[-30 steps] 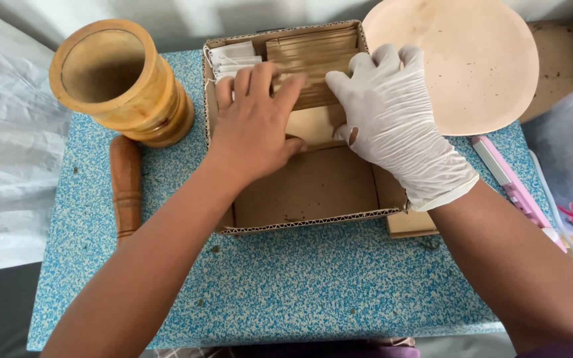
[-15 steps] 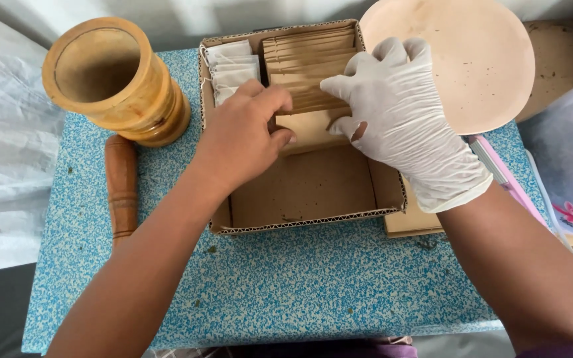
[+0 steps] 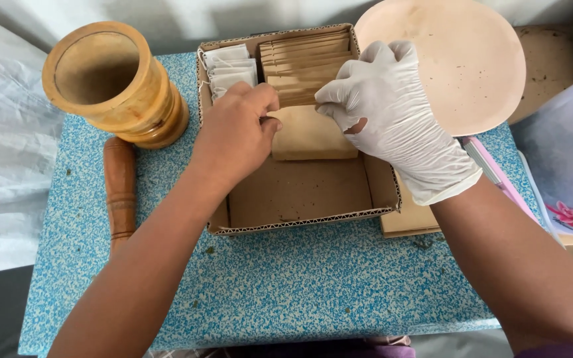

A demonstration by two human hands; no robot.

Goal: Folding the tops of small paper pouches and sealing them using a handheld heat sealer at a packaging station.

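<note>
Head view: cardboard box (image 3: 300,192) on the blue speckled table (image 3: 286,292) — bare left hand (image 3: 237,136) and gloved right hand (image 3: 392,119) both pinching one brown paper sachet (image 3: 310,136), partly lifted from the far row — near half unfilled; wooden mortar (image 3: 111,83) left.

Your way into the box (image 3: 300,222) is open from the near side; the mortar (image 3: 111,83), pestle (image 3: 119,189) and plate (image 3: 452,63) crowd its flanks.
</note>
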